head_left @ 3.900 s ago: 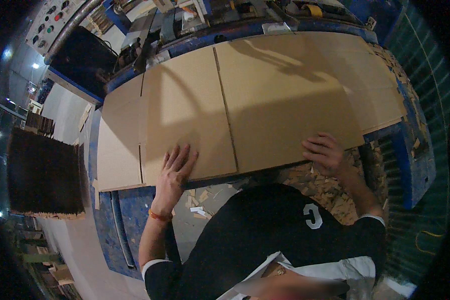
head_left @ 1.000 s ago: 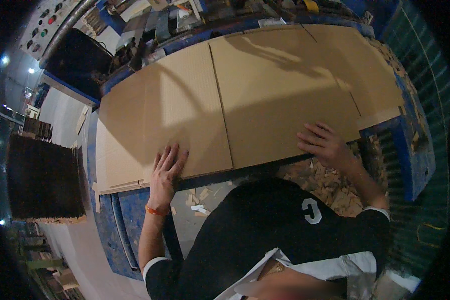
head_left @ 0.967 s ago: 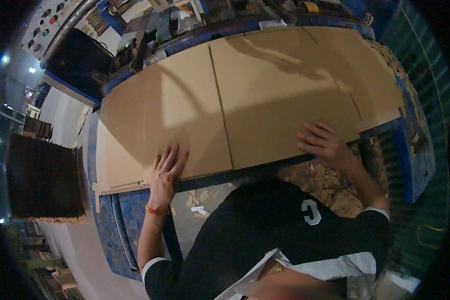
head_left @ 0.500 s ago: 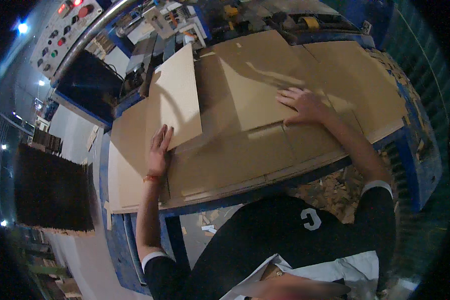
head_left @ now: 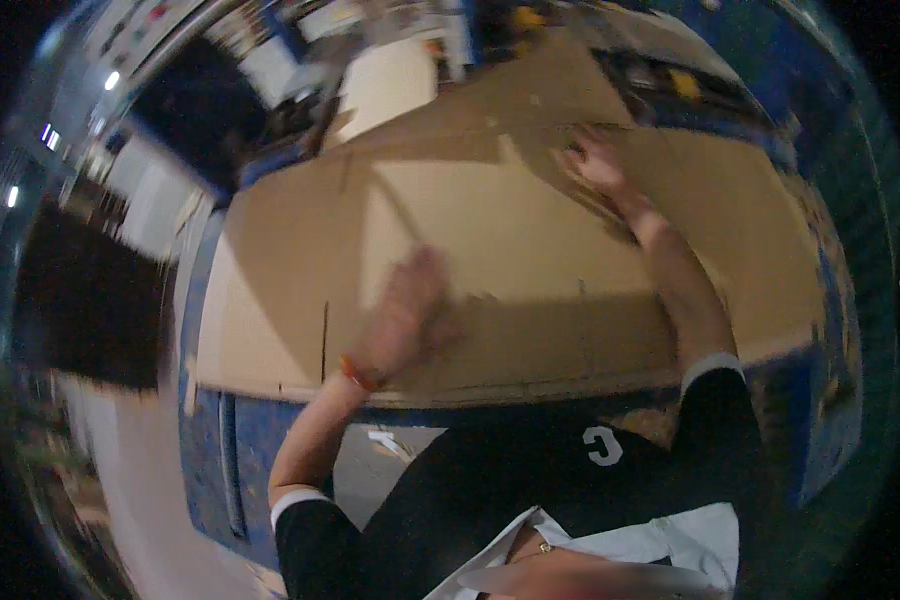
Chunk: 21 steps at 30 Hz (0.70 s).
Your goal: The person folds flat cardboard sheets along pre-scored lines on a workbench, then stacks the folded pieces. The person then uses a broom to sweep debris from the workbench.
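Note:
A wide stack of flat brown cardboard sheets with cut slots lies across the blue bench in front of me. Over its middle left part is my left hand, so smeared by motion that its fingers cannot be made out. At the stack's far side, my right hand reaches out with fingers extended, beside another cardboard sheet that slants into the machine. Whether the fingertips touch that sheet I cannot tell. The sheet's pale lit end lies farther left, by the machine.
The machine stands behind the bench, with a dark blue housing to its left. A dark stack stands on the floor at left. The blue bench frame shows under the front edge. At right hangs a green corrugated surface.
The slanting sheet has moved away from me toward the machine. My left hand has left its near corner and shifted right; my right hand has reached farther forward. The view has shifted somewhat.

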### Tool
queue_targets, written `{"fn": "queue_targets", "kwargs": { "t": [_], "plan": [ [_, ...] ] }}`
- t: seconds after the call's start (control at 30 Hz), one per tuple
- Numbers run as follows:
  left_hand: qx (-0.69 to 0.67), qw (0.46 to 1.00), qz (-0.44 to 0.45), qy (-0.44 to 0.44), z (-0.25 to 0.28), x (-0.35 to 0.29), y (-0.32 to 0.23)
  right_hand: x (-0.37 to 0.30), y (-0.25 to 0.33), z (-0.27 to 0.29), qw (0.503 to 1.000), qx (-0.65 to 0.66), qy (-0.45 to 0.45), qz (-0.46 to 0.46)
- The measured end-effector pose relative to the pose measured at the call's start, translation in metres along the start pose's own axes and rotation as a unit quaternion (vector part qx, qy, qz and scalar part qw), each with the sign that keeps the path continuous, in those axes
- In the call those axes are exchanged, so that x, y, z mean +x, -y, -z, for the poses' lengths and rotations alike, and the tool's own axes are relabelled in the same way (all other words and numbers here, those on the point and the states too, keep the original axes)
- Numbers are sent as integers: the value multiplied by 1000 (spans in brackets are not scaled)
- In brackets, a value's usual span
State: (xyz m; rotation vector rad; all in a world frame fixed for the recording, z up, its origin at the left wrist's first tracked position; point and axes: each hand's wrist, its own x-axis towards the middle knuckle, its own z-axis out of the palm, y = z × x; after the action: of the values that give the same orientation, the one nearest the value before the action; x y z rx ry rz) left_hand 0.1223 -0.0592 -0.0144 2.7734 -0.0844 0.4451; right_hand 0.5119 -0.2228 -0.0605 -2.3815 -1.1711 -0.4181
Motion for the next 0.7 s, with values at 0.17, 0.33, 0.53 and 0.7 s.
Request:
{"fn": "queue_targets", "kwargs": {
  "t": [0.17,0.33,0.53,0.7],
  "plan": [
    [-5,1000,-4,22,-24,-45,-62,48,-29,-9,994,-22,103,-30],
    [7,998,7,-56,-45,-59,-58,82,-63,-6,992,-85,89,-19],
    [40,995,15,-95,-41,-80,-72,132,-59,75,981,-122,151,14],
    [15,975,31,-220,-11,-85,-87,141,43,260,961,-137,-152,188]
  ]
}}
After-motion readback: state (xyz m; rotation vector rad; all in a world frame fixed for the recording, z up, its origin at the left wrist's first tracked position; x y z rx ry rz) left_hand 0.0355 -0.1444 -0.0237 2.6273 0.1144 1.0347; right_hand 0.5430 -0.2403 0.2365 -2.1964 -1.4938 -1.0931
